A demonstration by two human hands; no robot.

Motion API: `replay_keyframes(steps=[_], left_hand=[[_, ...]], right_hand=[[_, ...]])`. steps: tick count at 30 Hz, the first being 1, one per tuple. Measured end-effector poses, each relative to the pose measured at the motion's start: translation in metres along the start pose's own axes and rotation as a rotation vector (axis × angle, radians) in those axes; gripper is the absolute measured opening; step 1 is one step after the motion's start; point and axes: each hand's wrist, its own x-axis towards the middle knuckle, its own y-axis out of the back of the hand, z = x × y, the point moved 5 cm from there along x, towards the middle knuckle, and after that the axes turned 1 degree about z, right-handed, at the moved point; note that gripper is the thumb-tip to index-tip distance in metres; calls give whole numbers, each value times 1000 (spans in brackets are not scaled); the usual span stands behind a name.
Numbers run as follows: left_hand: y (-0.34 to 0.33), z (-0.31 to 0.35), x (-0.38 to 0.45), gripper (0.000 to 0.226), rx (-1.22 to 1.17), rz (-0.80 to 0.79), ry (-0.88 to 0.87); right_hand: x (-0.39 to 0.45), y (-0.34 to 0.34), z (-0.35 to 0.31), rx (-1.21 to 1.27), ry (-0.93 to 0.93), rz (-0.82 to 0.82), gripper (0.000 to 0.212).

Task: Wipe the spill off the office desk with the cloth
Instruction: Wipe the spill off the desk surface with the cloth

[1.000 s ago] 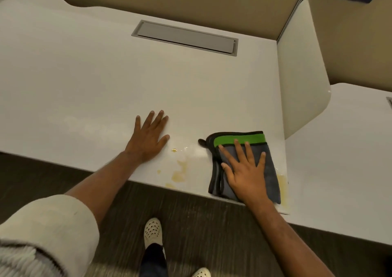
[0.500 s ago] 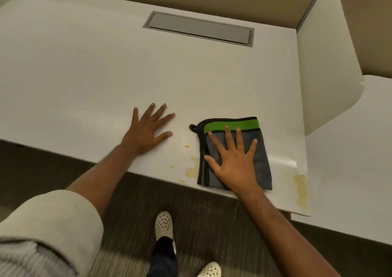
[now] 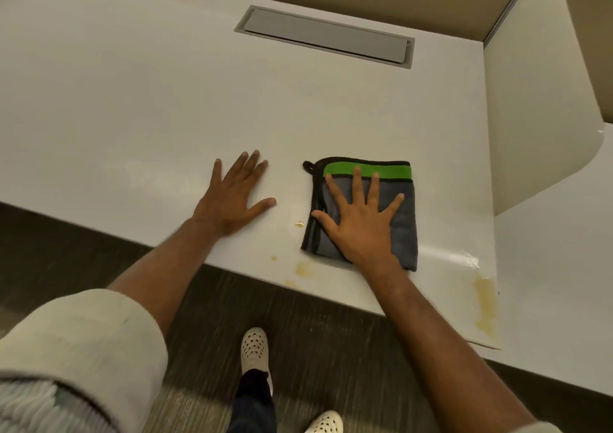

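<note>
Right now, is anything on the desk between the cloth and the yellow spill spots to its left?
Nothing visible. The right hand presses flat on the cloth; the droplet sits just off its left edge and the smears lie toward the desk's front edge. The left hand rests farther left, clear of them.

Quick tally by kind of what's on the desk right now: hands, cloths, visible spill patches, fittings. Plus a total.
Hands flat on the desk: 2, left hand on the bare desk, right hand on the cloth
Cloths: 1, folded grey cloth with a green band
Yellowish spill patches: 5, four small ones left of the cloth, one large streak at the right corner
Cable hatch: 1
Total: 9
</note>
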Motion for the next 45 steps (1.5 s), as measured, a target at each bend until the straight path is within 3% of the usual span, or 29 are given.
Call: replay_keyframes(steps=[6, 11, 15, 21, 25, 30, 34, 40, 45], left_hand=[[-2, 0, 0, 77, -14, 19, -10], [-2, 0, 0, 77, -18, 42, -3], [-5, -2, -1, 77, -19, 44, 4], [1, -2, -2, 77, -9, 43, -9], [1, -1, -1, 78, -20, 34, -3], [-3, -5, 0, 75, 0, 51, 11], [-3, -5, 0, 72, -22, 72, 5], [1, -5, 0, 64, -61, 150, -28], [3, -4, -2, 63, -71, 191, -19]], right_hand=[[-69, -10, 14, 24, 113, -47, 66], [-47, -1, 73, 22, -79, -19, 69], [0, 3, 66, 34, -164, 1, 71], [-11, -4, -21, 20, 59, 10, 71], [-76, -12, -17, -2, 207, -36, 66], [-65, -6, 40, 4, 1, -31, 70], [-1, 0, 22, 42, -130, -15, 71], [-1, -3, -48, 26, 28, -16, 66], [-61, -10, -28, -12, 188, -61, 65]])
